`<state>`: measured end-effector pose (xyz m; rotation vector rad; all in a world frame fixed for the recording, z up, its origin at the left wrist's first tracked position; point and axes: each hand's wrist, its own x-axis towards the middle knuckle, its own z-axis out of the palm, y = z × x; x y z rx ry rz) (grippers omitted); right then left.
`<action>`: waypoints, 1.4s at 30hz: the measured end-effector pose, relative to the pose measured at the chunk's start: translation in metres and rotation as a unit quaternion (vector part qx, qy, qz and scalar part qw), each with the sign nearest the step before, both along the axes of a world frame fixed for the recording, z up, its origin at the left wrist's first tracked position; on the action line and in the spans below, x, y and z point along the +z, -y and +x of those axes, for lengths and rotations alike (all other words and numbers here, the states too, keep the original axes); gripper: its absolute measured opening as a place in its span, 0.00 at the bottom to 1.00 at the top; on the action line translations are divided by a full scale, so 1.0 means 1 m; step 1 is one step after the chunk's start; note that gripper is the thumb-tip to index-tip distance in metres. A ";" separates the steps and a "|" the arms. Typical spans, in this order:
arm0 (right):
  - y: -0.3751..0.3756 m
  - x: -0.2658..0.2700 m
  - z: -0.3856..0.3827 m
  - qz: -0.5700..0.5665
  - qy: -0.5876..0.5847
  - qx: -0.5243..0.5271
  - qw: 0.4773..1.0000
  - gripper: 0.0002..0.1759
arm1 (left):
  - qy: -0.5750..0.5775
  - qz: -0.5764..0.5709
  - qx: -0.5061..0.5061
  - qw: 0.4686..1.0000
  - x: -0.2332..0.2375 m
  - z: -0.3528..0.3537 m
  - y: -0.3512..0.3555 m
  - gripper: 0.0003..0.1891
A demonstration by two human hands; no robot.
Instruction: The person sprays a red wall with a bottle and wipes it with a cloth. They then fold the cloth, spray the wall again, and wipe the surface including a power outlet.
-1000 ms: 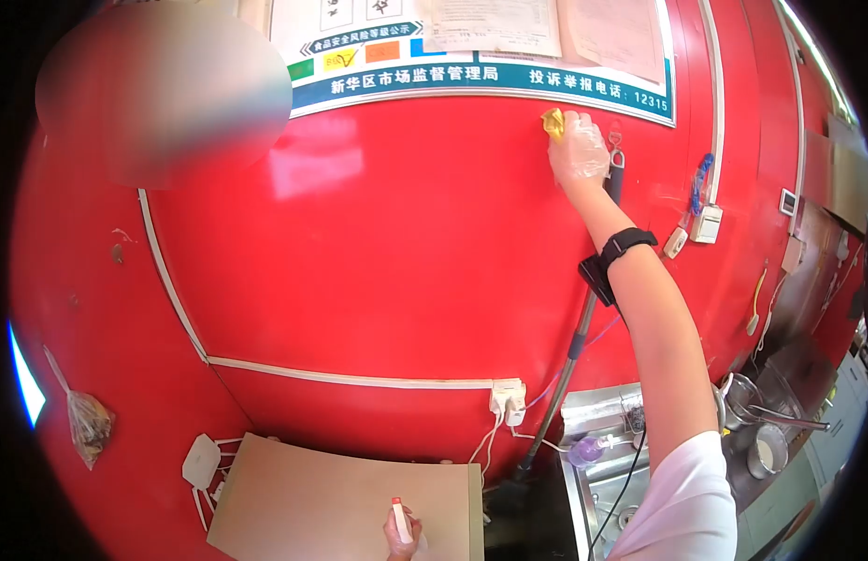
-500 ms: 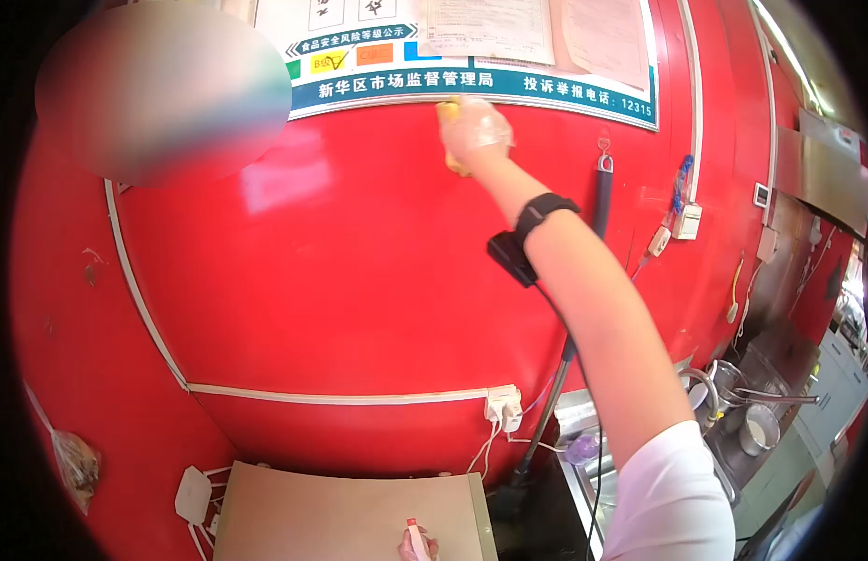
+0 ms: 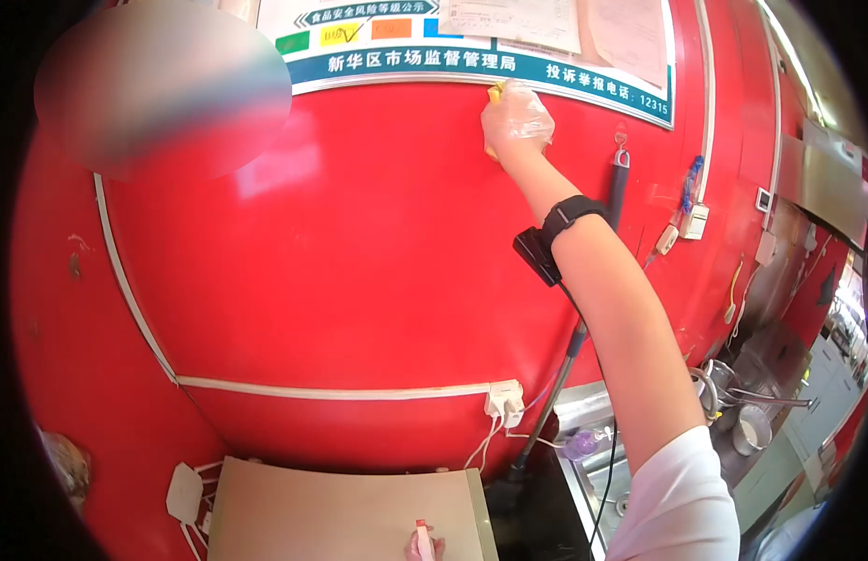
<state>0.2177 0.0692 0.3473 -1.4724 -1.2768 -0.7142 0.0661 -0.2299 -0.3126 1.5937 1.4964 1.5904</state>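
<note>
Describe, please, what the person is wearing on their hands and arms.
The right hand wears a clear, crinkled plastic glove. A black strap circles the forearm, carrying a dark boxy device with a thin black cable; above is a short white sleeve. The left hand is too small to tell whether it is gloved.

A commercial kitchen (pots (image 3: 752, 428), sink (image 3: 617, 477), inspection notice board (image 3: 490, 67)).

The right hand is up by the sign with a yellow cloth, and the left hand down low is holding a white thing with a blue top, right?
Not quite: the head view shows a red top, not blue, on the white thing in the left hand down low. The right hand is up by the sign with a yellow cloth.
</note>
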 end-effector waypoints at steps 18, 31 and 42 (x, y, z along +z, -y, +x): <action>0.165 -0.457 0.057 -0.256 -0.147 0.286 0.912 0.25 | 0.189 -0.036 -0.012 0.981 0.143 -0.014 -0.068 0.10; 0.265 -0.486 0.079 -0.342 -0.387 0.297 0.803 0.19 | -0.057 0.124 -0.094 0.986 0.591 0.102 -0.214 0.08; 0.264 -0.492 0.099 -0.339 -0.426 0.304 0.782 0.16 | -0.008 0.089 -0.051 0.995 0.619 0.118 -0.254 0.07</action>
